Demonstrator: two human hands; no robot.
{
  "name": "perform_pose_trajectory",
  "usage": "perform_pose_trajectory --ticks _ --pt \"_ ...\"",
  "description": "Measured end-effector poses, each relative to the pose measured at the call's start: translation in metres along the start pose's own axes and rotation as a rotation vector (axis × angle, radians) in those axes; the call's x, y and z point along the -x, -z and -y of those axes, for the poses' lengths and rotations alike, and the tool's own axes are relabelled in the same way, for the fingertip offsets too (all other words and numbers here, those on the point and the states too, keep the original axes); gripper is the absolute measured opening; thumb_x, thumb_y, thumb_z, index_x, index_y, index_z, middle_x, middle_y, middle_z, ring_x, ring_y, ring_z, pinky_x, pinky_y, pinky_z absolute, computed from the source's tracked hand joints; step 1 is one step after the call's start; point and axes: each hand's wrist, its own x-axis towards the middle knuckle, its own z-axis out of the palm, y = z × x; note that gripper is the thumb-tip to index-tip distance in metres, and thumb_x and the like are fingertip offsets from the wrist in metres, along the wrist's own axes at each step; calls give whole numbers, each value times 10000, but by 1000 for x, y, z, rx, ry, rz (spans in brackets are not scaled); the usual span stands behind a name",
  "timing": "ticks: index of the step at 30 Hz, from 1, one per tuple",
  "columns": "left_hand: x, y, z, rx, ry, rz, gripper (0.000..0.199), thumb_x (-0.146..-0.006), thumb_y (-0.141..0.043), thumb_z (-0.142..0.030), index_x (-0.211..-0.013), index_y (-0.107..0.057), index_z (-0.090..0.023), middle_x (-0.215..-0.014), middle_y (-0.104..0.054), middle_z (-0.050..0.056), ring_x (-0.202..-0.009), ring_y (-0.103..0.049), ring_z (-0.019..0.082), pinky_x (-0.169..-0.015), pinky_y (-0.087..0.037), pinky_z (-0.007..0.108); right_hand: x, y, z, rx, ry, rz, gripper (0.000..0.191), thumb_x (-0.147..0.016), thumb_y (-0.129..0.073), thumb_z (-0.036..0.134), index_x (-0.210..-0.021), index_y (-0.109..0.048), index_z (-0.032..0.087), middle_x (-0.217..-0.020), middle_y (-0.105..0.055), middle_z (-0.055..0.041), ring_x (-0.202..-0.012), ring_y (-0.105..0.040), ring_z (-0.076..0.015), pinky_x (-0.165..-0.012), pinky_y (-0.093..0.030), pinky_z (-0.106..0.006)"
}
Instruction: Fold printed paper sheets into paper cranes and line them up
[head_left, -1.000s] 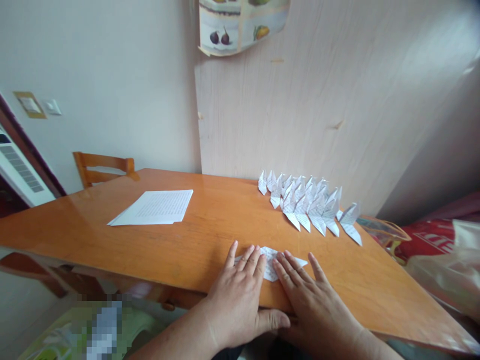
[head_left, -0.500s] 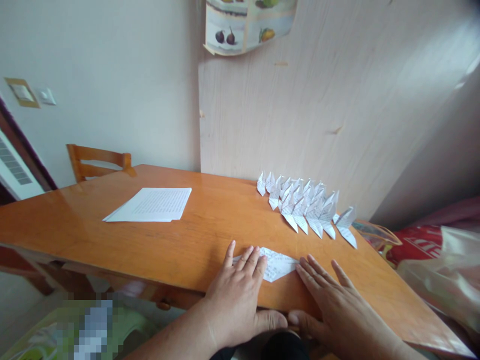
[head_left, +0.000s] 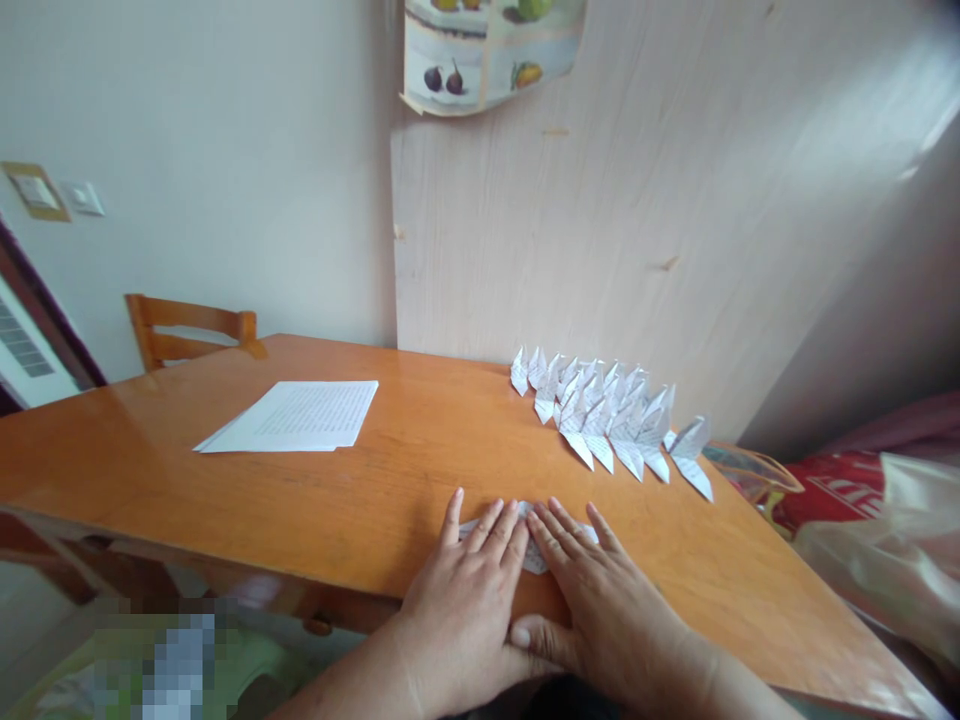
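evidently flat work: a white, folded piece of printed paper [head_left: 534, 558] lies near the close edge of a glossy orange-brown wooden table [head_left: 375, 510], mostly under both hands. left hand [head_left: 465, 595] palm down on its nine o'clock half, fingers straight, a little spread, little finger standing apart; grips nothing. right hand [head_left: 607, 590] likewise on the three o'clock half, fingers extended, loosely together, nothing gripped. a narrow strip of paper shows between the index fingers; thumbs meet below, at six o'clock.

from the folded piece: at one o'clock, close rows of white printed-paper shapes with upright, pointed wings [head_left: 611, 415]; at two o'clock, a lone winged paper shape [head_left: 691, 455], just beside the rows. at ten o'clock, well apart, a flat stack of white printed sheets [head_left: 300, 415], edges slightly uneven; beyond it, an orange-brown wooden chair back [head_left: 191, 320].
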Motion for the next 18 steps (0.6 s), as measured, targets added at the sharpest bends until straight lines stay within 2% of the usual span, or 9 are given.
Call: perform_pose_trajectory --ticks 4,9,14,18 --pt "0 -1 0 -1 -4 -4 1014 -839 -394 -803 -1587 -176 -155 -1642 -184 143 -1525 -135 320 -1210 95 604 2 -4 0 -21 -6 13 941 -900 -461 702 -1599 -130 165 -1612 -236 -149 -1492 -220 -342 -1194 -202 -631" --pt "0 -6 2 -36 -15 -2 937 -886 -428 -699 -1589 -153 -143 -1646 -167 138 -1536 -91 279 -1218 103 569 2 0 0 -45 -14 19 945 -898 -453 711 -1596 -150 150 -1611 -220 -154 -1490 -218 -340 -1193 -222 -614" --pt "0 -6 4 -67 -24 3 949 -885 -411 -720 -1592 -142 -147 -1646 -171 135 -1530 -124 292 -1228 44 573 1 7 2 -60 -22 39 936 -904 -443 710 -1579 -208 106 -1600 -234 -158 -1477 -252 -351 -1185 -235 -620" --pt "0 -3 3 -78 -15 8 931 -896 -339 -754 -1588 -175 -152 -1639 -200 146 -1518 -167 320 -1223 -22 600 6 6 -3 -54 -33 24 881 -923 -438 687 -1582 -208 150 -1599 -246 -135 -1467 -283 -348 -1173 -253 -629"
